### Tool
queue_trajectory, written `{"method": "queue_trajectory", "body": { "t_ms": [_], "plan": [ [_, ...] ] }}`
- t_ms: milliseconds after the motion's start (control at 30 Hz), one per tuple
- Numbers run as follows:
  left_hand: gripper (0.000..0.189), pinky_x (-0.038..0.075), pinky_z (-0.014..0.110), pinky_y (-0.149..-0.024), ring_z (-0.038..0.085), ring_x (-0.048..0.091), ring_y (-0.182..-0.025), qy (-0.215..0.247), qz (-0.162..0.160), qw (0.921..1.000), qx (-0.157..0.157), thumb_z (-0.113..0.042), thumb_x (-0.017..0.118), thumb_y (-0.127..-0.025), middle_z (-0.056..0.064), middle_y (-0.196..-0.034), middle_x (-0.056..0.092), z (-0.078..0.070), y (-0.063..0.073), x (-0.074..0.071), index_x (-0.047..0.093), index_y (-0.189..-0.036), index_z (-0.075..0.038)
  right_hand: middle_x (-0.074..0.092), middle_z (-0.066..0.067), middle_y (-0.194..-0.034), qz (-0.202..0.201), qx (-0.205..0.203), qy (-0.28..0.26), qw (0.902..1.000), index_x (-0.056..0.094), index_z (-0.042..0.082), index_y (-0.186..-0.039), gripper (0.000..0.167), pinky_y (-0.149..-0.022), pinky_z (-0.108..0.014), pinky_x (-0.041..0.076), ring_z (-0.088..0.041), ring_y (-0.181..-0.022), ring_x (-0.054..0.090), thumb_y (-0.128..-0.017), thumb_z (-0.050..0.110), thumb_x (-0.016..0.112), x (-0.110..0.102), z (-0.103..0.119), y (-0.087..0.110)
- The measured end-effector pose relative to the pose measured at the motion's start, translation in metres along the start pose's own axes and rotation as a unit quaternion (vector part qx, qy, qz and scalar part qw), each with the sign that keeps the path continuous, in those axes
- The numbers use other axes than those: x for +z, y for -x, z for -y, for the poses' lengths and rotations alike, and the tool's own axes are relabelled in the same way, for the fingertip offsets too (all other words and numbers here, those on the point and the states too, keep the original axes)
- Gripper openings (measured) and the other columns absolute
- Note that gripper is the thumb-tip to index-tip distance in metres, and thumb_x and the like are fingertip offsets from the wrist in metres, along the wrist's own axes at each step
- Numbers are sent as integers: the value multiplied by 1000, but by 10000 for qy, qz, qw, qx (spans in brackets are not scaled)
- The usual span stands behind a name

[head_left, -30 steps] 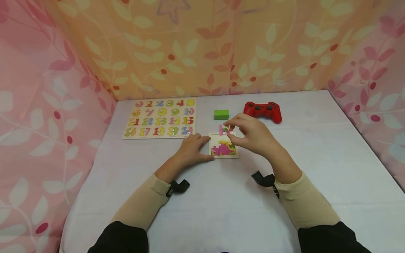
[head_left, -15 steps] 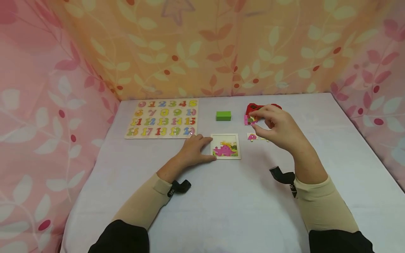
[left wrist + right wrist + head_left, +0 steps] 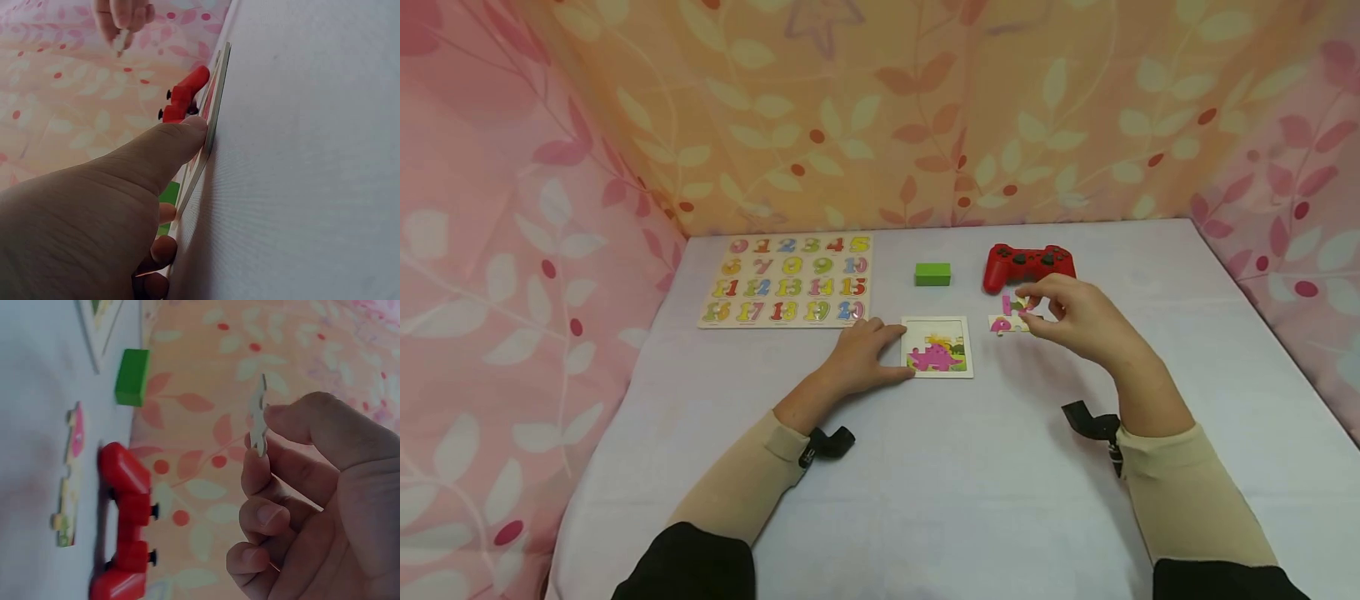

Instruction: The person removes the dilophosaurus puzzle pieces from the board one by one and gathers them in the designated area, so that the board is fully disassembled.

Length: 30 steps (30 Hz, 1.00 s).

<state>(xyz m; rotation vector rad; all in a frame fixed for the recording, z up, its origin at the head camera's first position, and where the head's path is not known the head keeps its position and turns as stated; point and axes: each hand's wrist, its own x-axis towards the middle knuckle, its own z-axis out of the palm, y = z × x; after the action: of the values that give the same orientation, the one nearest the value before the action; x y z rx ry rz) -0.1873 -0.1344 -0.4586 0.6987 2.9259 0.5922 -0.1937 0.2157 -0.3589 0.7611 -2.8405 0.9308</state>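
A square puzzle board (image 3: 937, 372), its frame partly filled with a pink dinosaur picture, lies flat on the table. My left hand (image 3: 862, 357) rests at its left side, fingers and straight thumb spread along that side; in the left wrist view the thumb (image 3: 169, 147) presses the board's edge. My right hand (image 3: 1086, 323) pinches a puzzle piece (image 3: 1007, 306) with pink and green colours between thumb and fingertips; the right wrist view shows this piece (image 3: 257, 415) edge-on, above the table. Below it lies a strip of joined puzzle pieces (image 3: 1000, 323), partly hidden by my right hand.
Behind the right hand lies a red game controller (image 3: 1028, 263). A green block (image 3: 932, 274) stands behind the puzzle board. At the back left is a wooden number board (image 3: 786, 279). Patterned curtains (image 3: 880, 117) edge the white-covered table (image 3: 925, 483).
From over the puzzle board, my right hand has moved right with the piece, then lowered toward the strip of pieces, uncovering the controller. The left hand stays at the board.
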Motion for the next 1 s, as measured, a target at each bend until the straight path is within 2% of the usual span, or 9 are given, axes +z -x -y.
{"method": "queue_trajectory", "body": {
  "t_ms": [167, 267, 533, 767, 1000],
  "plan": [
    [80, 39, 38, -89, 15, 47, -101, -20, 16, 10000, -18, -62, 76, -84, 0, -116, 57, -1, 0, 0, 54, -150, -20, 63, -4, -97, 642, 536, -119, 9964, 72, 7, -120, 30, -67, -35, 43, -25, -85, 50, -92, 15, 75, 11, -20, -6],
    [81, 39, 38, -90, 15, 47, -100, -6, -3, 10000, -17, -61, 77, -84, 0, -115, 57, -2, 0, -1, 54, -149, -20, 63, -4, -97, 922, 709, -224, 9930, 72, 6, -120, 31, -71, -37, 45, -27, -88, 52, -91, 15, 76, 18, -29, -9],
    [80, 38, 39, -91, 14, 46, -100, 3, 49, 10000, -69, -61, 76, -84, -1, -115, 56, -2, 0, -1, 54, -150, -21, 65, -4, -96, 1210, 821, -341, 9887, 73, 4, -117, 29, -79, -39, 47, -23, -89, 57, -89, 12, 77, 39, -48, -13],
    [80, 39, 40, -91, 15, 47, -101, -1, 49, 10000, -56, -61, 77, -84, 0, -116, 57, -4, 0, -1, 55, -149, -20, 68, -3, -93, 1313, 582, 160, 9895, 77, 4, -116, 28, -81, -41, 47, -22, -87, 58, -90, 13, 77, 51, -55, -16],
    [80, 39, 38, -89, 15, 47, -98, -33, -12, 10000, -41, -61, 76, -84, 0, -113, 57, 0, -2, 1, 55, -149, -20, 71, -5, -97, 1244, 381, 369, 9908, 79, 3, -112, 26, -80, -43, 47, -23, -87, 59, -89, 14, 78, 54, -53, -18]
  ]
}}
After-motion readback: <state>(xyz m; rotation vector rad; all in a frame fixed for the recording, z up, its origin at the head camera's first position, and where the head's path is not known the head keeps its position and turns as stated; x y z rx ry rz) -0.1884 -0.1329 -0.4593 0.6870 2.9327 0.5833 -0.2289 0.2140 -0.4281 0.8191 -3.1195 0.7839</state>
